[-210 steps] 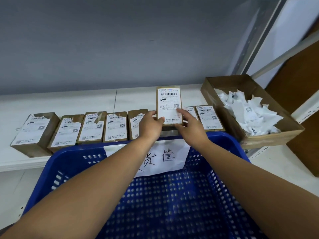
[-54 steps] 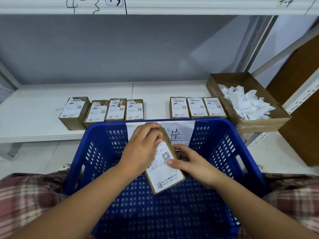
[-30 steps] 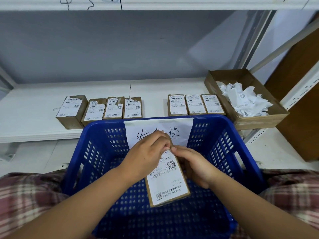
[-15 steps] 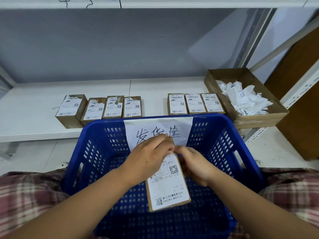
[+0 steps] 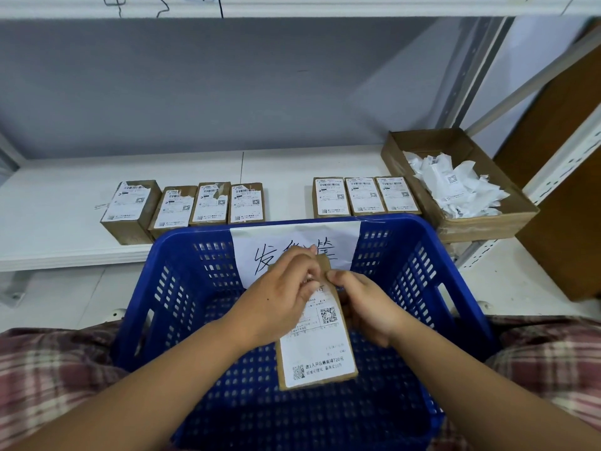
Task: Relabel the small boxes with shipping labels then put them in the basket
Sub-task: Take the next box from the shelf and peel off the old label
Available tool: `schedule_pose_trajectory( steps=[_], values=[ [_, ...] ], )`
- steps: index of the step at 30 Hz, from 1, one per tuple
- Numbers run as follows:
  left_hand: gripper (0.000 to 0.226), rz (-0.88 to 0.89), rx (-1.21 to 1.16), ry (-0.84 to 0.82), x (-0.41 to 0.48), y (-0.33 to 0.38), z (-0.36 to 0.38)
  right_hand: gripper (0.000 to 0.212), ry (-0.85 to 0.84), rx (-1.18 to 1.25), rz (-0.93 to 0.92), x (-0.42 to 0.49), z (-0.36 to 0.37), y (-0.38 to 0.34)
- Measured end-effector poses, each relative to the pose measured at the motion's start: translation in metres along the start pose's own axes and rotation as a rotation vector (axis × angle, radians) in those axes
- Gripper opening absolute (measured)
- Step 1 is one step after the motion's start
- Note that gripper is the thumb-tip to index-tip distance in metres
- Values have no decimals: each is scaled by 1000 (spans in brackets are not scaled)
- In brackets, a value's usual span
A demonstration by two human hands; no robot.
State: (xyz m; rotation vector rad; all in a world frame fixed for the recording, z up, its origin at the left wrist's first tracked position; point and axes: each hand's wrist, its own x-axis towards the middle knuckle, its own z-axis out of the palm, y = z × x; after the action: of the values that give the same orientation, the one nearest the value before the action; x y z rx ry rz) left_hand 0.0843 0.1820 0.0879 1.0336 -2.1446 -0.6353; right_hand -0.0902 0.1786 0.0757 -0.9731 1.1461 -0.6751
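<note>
Fingers of the left hand (image 5: 279,304) pinch at the top edge of the white shipping label (image 5: 317,348) on a small brown box (image 5: 322,382), while the right hand (image 5: 367,307) closes its grip around the box's right side from behind. The box is held tilted above the open blue basket (image 5: 182,288), which carries a handwritten paper sign (image 5: 260,242) on its far wall. Beyond, a white shelf (image 5: 58,203) holds four labelled boxes (image 5: 211,203) in one row and three more (image 5: 361,195) just right of a gap. An open cardboard carton (image 5: 465,226) of crumpled white label scraps (image 5: 455,187) sits at the shelf's right end. A grey wall (image 5: 195,86) backs the shelf.
</note>
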Motion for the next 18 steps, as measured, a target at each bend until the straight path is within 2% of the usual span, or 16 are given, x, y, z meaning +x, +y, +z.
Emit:
schedule_pose_trajectory(
  steps=[3,5,8,13,18],
  values=[
    [30,-188,-130,124,4,6,-4,27,93,64,-24,1,-1,0],
    [31,-222,-27,183,4,7,-5,29,147,152,-64,2,0,-1],
    [45,-352,8,162,1,8,0,41,185,222,-149,0,1,-3],
    [30,-446,11,141,3,10,13,57,212,212,-193,-2,9,0],
    [30,-459,-22,149,5,9,15,57,241,160,-210,-3,11,0]
  ],
)
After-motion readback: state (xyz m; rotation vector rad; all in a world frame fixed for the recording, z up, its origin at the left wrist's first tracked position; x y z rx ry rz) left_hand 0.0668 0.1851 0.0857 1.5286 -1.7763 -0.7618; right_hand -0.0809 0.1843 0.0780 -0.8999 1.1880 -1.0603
